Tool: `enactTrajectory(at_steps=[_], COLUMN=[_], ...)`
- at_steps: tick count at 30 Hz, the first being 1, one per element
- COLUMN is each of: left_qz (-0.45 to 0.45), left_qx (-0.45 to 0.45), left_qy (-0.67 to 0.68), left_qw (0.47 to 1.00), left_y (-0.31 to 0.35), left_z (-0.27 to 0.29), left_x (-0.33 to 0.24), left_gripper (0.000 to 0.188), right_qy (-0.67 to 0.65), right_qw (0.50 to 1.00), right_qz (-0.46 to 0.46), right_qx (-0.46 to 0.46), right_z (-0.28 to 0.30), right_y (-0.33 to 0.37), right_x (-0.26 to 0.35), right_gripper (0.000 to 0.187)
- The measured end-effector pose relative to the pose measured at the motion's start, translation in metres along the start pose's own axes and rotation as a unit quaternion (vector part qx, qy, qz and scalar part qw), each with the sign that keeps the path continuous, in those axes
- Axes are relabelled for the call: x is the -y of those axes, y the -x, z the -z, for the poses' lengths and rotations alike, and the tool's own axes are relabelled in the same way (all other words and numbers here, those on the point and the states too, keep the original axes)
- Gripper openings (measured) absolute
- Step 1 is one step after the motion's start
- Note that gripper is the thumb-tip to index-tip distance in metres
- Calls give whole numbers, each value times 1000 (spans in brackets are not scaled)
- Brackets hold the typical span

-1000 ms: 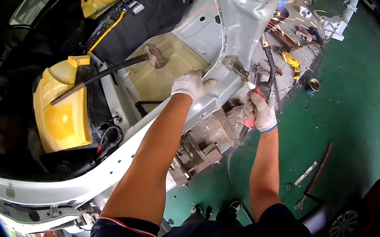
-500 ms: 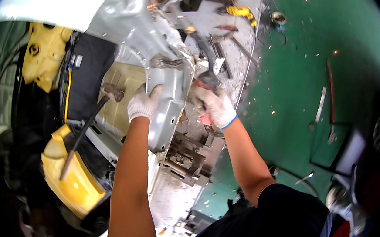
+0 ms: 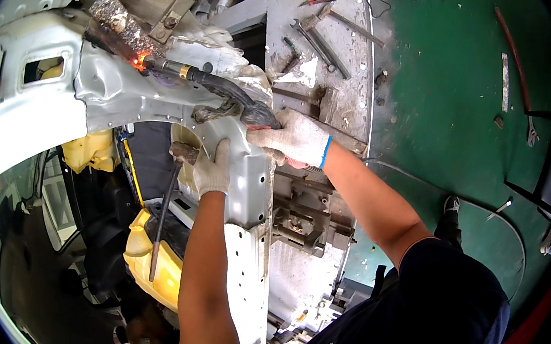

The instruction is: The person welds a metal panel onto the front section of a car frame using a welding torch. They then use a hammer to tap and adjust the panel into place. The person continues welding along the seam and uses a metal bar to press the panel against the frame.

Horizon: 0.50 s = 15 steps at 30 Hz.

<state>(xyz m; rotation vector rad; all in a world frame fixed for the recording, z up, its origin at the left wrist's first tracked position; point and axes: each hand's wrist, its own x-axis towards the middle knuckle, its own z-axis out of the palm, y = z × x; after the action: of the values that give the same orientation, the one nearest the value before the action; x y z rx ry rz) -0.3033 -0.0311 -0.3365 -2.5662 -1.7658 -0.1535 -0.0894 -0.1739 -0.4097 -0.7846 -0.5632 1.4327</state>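
Note:
In my right hand [image 3: 293, 137], in a white knit glove with a blue cuff, is a welding torch [image 3: 214, 85] with a black curved neck and a brass-coloured ring. Its nozzle points left, where an orange glow [image 3: 140, 60] burns on the seam of a silver car body panel [image 3: 238, 198]. My left hand [image 3: 211, 170], also gloved, grips the panel's edge at the opening. The thumb lies on the metal; the other fingers are partly hidden. Right beside that hand is a hammer [image 3: 163, 213] with a rusty head, its handle reaching down over a yellow part [image 3: 143, 255].
On the bench [image 3: 297, 280] to the right lie wrenches [image 3: 318, 46], a second hammer [image 3: 356, 28] and a red-handled tool [image 3: 319, 0]. A steel clamp [image 3: 299, 232] stands beside the panel. A hose [image 3: 417, 178], a red bar [image 3: 510, 52] and a shoe [image 3: 452, 204] are on the green floor.
The view has shifted toward the car body. My right hand has brought the torch leftward onto the panel, and an orange glow now shows at its nozzle. My left hand stays on the panel edge.

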Motion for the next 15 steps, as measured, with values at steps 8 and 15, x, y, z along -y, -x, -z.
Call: enactTrajectory(at_steps=[8, 15], left_qz=[55, 38], left_qx=[39, 21], left_qy=[11, -10], left_qw=[998, 999], left_y=[5, 11], left_z=[9, 12], left_x=[-10, -19], left_gripper=[83, 84], right_qy=[-4, 31], right_qw=[999, 998], right_qz=[-25, -4], right_qx=[27, 53], right_z=[11, 31], right_y=[-4, -1], right_x=[10, 29], right_gripper=[35, 39])
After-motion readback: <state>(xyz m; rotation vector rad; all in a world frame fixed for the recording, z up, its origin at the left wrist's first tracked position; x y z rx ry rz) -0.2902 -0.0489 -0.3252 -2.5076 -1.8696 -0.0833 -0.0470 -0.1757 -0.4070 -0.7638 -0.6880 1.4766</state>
